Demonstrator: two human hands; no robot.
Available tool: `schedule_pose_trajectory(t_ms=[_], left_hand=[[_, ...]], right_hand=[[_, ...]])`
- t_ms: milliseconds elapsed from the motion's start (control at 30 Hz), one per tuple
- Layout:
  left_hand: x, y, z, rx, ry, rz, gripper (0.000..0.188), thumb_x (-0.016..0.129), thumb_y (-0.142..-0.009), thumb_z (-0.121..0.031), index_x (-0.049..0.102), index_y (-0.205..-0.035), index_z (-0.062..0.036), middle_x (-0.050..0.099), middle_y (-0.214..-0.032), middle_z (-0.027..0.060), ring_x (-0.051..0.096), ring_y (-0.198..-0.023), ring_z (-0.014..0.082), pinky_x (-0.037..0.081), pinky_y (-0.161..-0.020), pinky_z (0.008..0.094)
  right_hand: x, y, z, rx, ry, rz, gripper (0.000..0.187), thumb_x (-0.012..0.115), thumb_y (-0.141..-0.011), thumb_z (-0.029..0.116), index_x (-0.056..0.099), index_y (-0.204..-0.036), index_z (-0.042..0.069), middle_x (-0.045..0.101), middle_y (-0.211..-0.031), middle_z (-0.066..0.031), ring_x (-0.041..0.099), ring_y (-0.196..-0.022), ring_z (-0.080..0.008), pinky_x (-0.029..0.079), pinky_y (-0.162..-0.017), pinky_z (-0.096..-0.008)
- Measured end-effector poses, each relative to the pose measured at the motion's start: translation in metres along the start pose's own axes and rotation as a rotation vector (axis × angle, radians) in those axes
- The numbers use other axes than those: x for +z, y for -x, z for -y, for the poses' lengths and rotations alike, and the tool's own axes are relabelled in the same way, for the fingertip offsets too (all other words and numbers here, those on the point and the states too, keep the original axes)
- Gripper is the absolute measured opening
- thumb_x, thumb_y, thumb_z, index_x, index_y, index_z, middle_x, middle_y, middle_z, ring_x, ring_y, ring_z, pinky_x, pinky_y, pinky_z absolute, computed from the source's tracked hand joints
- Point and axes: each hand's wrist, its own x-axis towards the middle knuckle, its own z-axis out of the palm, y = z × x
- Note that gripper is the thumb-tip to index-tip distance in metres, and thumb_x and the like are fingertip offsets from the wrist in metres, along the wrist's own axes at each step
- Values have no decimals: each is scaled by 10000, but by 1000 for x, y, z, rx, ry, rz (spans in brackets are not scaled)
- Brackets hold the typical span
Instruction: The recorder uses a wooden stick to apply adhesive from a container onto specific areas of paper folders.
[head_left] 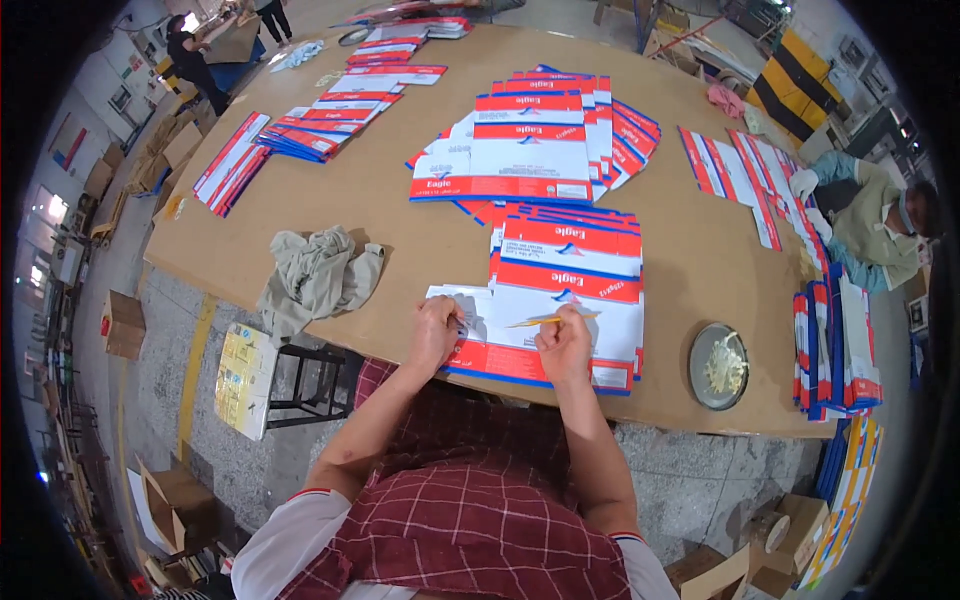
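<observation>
One stack of flat red-and-white cartons (570, 275) lies at the near edge of the table (710, 285). Left hand (437, 328) curls at its left side; grip cannot be told. Right hand (565, 348) pinches a thin yellow stick (524, 323). Step, as judged: stick work on the top carton; next move likely calls for steadying it.

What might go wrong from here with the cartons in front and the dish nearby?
The thin yellow strip in the right hand might snag or crease the printed cartons beneath it. The round dish sits near the table edge, so a stray elbow could tip it. The crumpled cloth at the edge may slide off.
</observation>
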Motion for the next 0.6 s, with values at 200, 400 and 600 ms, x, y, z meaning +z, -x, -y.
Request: schedule_pose_trajectory(t_ms=[200, 400, 600], left_hand=[[-29, -6, -18, -39, 109, 18, 246, 526, -708, 47, 594, -920, -56, 576, -952, 110, 554, -919, 261, 401, -808, 387], [-37, -17, -1, 94, -143, 393, 195, 511, -831, -177, 596, -938, -38, 582, -976, 135, 540, -946, 303, 436, -786, 404], [-8, -134, 72, 102, -154, 211, 497, 618, -752, -323, 491, -1164, -76, 509, -1179, 172, 511, -1037, 339, 403, -877, 445]], right_hand=[[4, -4, 4, -8, -30, -28, 141, 495, -814, 218, 421, -701, 180, 382, -533, 26, 320, -463, -94, 257, -467, -255], [10, -15, 10, 5, -76, -68, 102, 512, -806, 218, 460, -728, 179, 397, -552, 32, 350, -489, -93, 263, -466, -252], [-3, -13, 11, 17, -176, -83, 161, 519, -817, 254, 482, -698, 152, 403, -546, 36, 379, -464, -81, 303, -428, -226]])
